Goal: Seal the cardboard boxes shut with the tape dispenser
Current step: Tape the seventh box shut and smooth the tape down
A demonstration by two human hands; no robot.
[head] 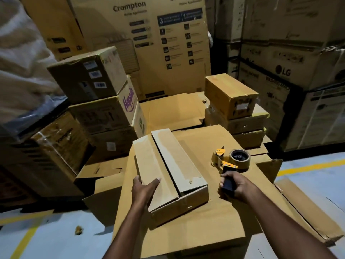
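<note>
My left hand lies flat, pinning the long brown cardboard box's flap; right hand fist-grips the yellow-black tape dispenser, ready for the seam.

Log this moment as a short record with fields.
box: long cardboard box, top flaps folded down, seam gaping, not taped across
left hand: left hand flat on the box top, near end
right hand: right hand grips the handle of the tape dispenser
dispenser position: right of the box, on the cardboard sheet
</note>
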